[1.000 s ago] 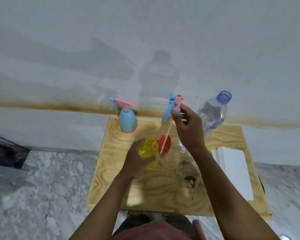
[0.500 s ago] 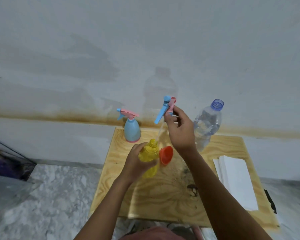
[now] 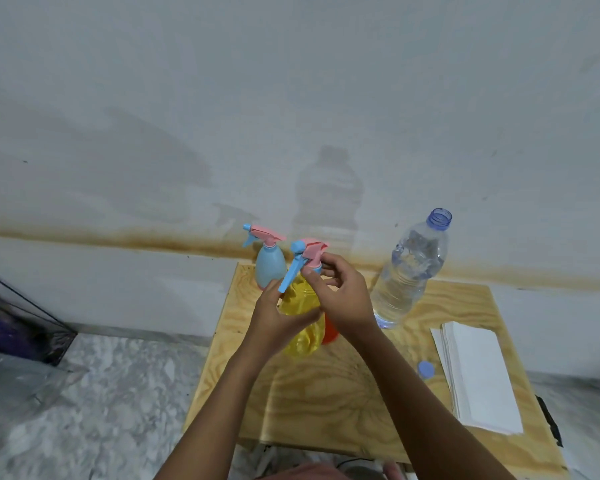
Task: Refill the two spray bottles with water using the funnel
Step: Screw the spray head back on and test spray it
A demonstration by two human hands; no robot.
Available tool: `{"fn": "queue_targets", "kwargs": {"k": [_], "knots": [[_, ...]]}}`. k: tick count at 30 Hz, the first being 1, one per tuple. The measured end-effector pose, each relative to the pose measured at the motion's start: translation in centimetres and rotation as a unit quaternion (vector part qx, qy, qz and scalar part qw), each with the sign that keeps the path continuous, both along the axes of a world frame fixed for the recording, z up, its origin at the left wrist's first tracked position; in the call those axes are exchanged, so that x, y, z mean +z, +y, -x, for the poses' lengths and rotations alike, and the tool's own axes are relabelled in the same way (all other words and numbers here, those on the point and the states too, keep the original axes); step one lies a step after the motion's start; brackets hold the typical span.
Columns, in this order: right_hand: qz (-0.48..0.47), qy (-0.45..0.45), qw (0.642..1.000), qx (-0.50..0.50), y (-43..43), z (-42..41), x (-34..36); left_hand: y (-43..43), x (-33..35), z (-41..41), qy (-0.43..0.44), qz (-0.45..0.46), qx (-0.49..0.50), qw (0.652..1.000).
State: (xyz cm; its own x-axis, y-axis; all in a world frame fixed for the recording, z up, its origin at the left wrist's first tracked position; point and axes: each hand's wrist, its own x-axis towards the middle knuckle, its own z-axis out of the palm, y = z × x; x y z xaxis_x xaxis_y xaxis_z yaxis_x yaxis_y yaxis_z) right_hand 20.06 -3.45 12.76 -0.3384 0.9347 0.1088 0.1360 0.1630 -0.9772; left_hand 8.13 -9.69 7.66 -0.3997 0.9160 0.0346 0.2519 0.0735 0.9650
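Observation:
My left hand (image 3: 277,317) grips the yellow spray bottle (image 3: 303,336) on the wooden board (image 3: 343,403). A pink and blue trigger head (image 3: 303,259) sits on that bottle's neck, and my right hand (image 3: 340,296) pinches its collar. An orange funnel (image 3: 329,332) lies behind the yellow bottle, mostly hidden by my right wrist. The blue spray bottle (image 3: 270,268) stands at the board's far left with its own trigger head on. An uncapped clear water bottle (image 3: 407,271), partly full, stands to the right.
A blue bottle cap (image 3: 425,370) lies on the board by a stack of white paper towels (image 3: 478,375). A dark wire basket (image 3: 18,323) sits on the marble floor at the left. A stained wall rises right behind the board.
My right hand has brought the trigger head down from above the funnel onto the yellow bottle's neck, its tube now inside. My left hand has kept its hold on the bottle.

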Motion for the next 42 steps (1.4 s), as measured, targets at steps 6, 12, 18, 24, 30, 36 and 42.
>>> {"fn": "queue_targets", "kwargs": {"k": [6, 12, 18, 24, 30, 36, 42], "knots": [[0.045, 0.044, 0.998, 0.028, 0.2, -0.5, 0.0, -0.2, 0.4, -0.2, -0.007, -0.022, -0.021, 1.000], [0.077, 0.103, 0.991, 0.041, 0.1, -1.1, 1.0, -0.2, 1.1, -0.4, -0.030, -0.033, -0.025, 0.999], [0.032, 0.062, 0.997, 0.035, -0.2, -0.8, 1.1, 0.1, 1.5, -0.7, -0.037, -0.040, -0.038, 0.998], [0.053, 0.074, 0.995, 0.031, 0.0, -1.0, 1.6, 0.3, 1.8, -0.7, -0.051, -0.035, -0.031, 0.998], [0.092, 0.111, 0.989, 0.018, 0.1, -0.7, 1.6, 0.9, 2.0, -0.8, -0.048, -0.042, -0.028, 0.998], [0.070, 0.143, 0.987, -0.019, -0.5, 0.4, 1.7, 1.3, 3.4, -1.6, -0.070, -0.070, -0.028, 0.995], [0.075, 0.159, 0.984, -0.027, -0.7, 0.5, 1.9, 1.3, 3.5, -1.3, -0.074, -0.066, -0.047, 0.994]]}}
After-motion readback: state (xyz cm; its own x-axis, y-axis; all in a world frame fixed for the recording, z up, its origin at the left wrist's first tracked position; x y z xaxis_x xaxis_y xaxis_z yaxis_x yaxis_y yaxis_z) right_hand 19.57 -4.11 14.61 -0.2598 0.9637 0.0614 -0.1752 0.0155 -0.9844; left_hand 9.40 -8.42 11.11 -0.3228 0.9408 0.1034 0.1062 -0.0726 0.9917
